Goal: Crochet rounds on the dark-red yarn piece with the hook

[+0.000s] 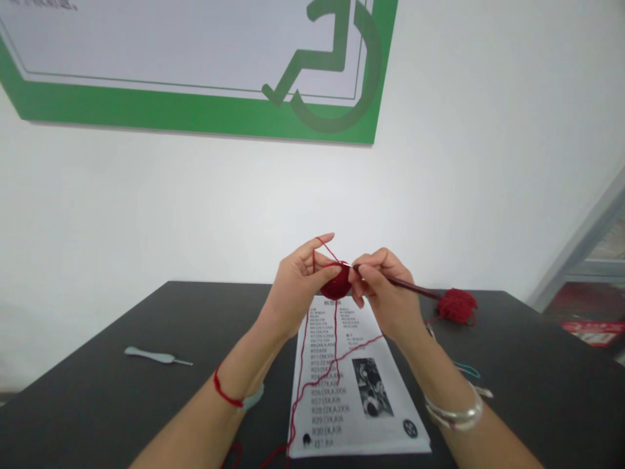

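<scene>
Between thumb and fingers, my left hand [297, 280] pinches a small round piece of dark red crochet [336, 284], with red yarn looped over its raised index finger. My right hand [388, 286] grips a crochet hook [415, 287] with a dark red handle; its metal tip meets the top edge of the crochet piece. Red yarn [336, 332] hangs from the work and trails over a printed pattern sheet [361, 435] below. On the table to the right of my right hand lies a ball of red yarn [457, 306].
A pale-handled hook [156, 355] lies on the dark table [122, 417] at the left. Beside my right forearm are a teal loop [467, 369] and a small pale item [484, 392], partly hidden. Behind the table stands a white wall with a green-framed board [195, 120].
</scene>
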`<state>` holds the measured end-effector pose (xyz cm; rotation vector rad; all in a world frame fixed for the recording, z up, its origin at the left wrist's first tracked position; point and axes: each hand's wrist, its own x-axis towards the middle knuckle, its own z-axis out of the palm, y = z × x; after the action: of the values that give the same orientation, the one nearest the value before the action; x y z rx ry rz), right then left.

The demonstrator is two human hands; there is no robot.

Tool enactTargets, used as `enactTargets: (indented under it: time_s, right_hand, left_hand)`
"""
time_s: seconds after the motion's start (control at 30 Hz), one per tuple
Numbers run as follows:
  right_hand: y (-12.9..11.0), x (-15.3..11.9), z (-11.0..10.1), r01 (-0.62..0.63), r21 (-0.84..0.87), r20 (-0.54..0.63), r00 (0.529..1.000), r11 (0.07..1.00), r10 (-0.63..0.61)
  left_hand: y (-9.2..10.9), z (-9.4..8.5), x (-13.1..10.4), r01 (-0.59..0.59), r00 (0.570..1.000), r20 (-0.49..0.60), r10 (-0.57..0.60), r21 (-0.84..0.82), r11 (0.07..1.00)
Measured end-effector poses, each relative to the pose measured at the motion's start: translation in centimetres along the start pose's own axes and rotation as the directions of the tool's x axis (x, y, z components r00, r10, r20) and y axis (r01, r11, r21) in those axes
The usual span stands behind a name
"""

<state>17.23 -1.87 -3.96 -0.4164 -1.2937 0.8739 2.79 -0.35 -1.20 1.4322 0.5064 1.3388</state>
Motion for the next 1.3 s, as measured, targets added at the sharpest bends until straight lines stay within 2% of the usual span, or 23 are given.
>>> enactTargets:
  time_s: [0.03,0.07,0.1,0.17,0.2,0.23,0.27,0.3,0.33,0.37,0.43,0.47,0.5,0.53,0.6,0.77,1.1,1.3]
  right_hand:
    - [0.2,-0.1,-0.1,0.099,-0.147,0.025,0.995,0.984,-0.097]
    - [0.4,-0.2,-0.3,0.211,-0.306,0.068,0.977,0.928,-0.200]
    - [0.7,-0.3,-0.4,0.331,-0.459,0.134,0.943,0.824,-0.304]
    - [1.3,-0.4,-0.7,0.538,-0.672,0.297,0.825,0.509,-0.480]
    - [1.6,-0.4,-0.7,0.599,-0.718,0.368,0.759,0.354,-0.538]
    - [1.8,-0.4,-0.8,0.634,-0.732,0.412,0.702,0.247,-0.581]
    - [2.0,-0.4,-0.8,0.653,-0.729,0.423,0.667,0.208,-0.613]
    - [2.1,-0.4,-0.7,0.658,-0.714,0.398,0.665,0.242,-0.632]
    - [2.1,-0.4,-0.7,0.650,-0.679,0.343,0.693,0.343,-0.634]
    - [2.0,-0.4,-0.6,0.621,-0.611,0.275,0.748,0.491,-0.604]
    - [1.5,-0.2,-0.6,0.471,-0.385,0.157,0.881,0.794,-0.447]
    - [1.3,-0.1,-0.7,0.372,-0.262,0.128,0.928,0.891,-0.350]
    - [1.0,0.0,-0.8,0.289,-0.163,0.121,0.955,0.943,-0.272]
    - [0.8,0.1,-0.9,0.234,-0.102,0.125,0.967,0.967,-0.221]
    - [0.4,0.2,-1.2,0.204,-0.072,0.129,0.973,0.976,-0.194]
    - [-0.7,0.0,-1.7,0.254,-0.129,0.156,0.960,0.959,-0.234]
    - [-2.3,-0.3,-1.9,0.141,-0.157,0.173,0.978,0.977,-0.113]
    - [-3.1,-0.4,-2.2,0.080,-0.169,0.207,0.977,0.982,-0.044]
  left_hand:
    - [0.1,0.2,-0.1,-0.014,1.000,-0.001,0.014,0.028,1.000]
    - [0.1,0.3,-0.2,-0.021,1.000,0.003,0.021,0.048,0.999]
    - [0.0,0.5,-0.3,-0.018,1.000,0.013,0.017,0.056,0.998]
    - [-0.3,0.7,-0.4,0.018,0.999,0.030,-0.019,0.023,1.000]
    - [-0.4,0.8,-0.4,0.048,0.998,0.037,-0.048,-0.019,0.999]
    - [-0.6,0.8,-0.3,0.086,0.995,0.046,-0.083,-0.072,0.994]
    - [-0.7,0.7,-0.3,0.125,0.991,0.058,-0.118,-0.127,0.984]
    - [-0.7,0.6,-0.2,0.157,0.987,0.072,-0.147,-0.176,0.972]
    - [-0.7,0.5,-0.1,0.181,0.982,0.087,-0.166,-0.213,0.960]
    - [-0.6,0.3,0.0,0.196,0.979,0.100,-0.177,-0.233,0.953]
    - [-0.2,-0.1,0.1,0.192,0.980,0.104,-0.172,-0.238,0.952]
    - [0.0,-0.4,0.1,0.181,0.982,0.099,-0.162,-0.231,0.956]
    - [0.1,-0.6,0.2,0.171,0.984,0.094,-0.153,-0.220,0.960]
    - [0.3,-0.8,0.2,0.160,0.985,0.090,-0.144,-0.206,0.965]
    - [0.6,-1.1,0.3,0.141,0.988,0.087,-0.127,-0.173,0.975]
    - [1.0,-1.7,0.4,0.148,0.981,0.144,-0.133,-0.097,0.984]
    - [1.9,-2.3,0.3,0.211,0.956,0.211,-0.202,-0.018,0.977]
    - [2.2,-2.9,0.3,0.299,0.903,0.319,-0.286,0.008,0.954]
